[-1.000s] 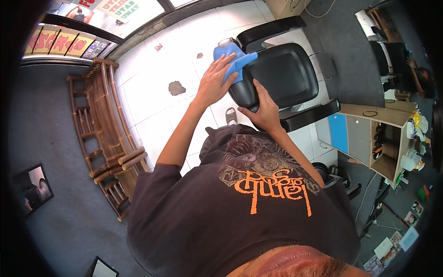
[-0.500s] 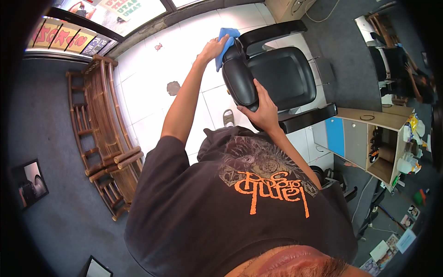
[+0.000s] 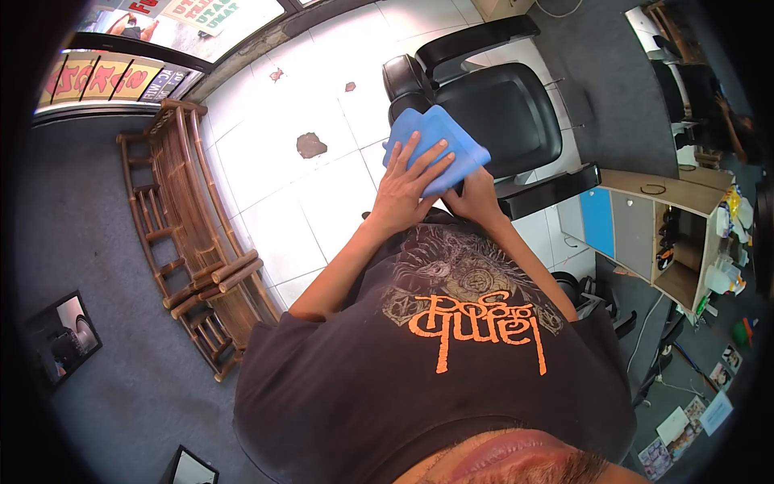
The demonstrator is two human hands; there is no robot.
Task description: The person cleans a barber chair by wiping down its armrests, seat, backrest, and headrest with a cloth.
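Note:
A blue cloth (image 3: 450, 145) lies spread over the near part of the padded black chair back (image 3: 405, 81). My left hand (image 3: 407, 181) rests flat on the cloth with its fingers spread. Just to the right, my right hand (image 3: 477, 196) is at the near end of the chair back; the cloth hides most of its fingers. The black seat (image 3: 504, 117) lies beyond, between two black armrests.
Along the left wall stands a bamboo bench (image 3: 173, 202). A cabinet (image 3: 631, 234) with blue and grey doors is at the right. Dark patches mark the white tiled floor (image 3: 278, 194). One armrest (image 3: 552, 191) is close to my right hand.
My left hand has come back from the far end of the chair back towards my body, bringing the cloth, which is now spread wider. The cloth now covers most of my right hand's fingers.

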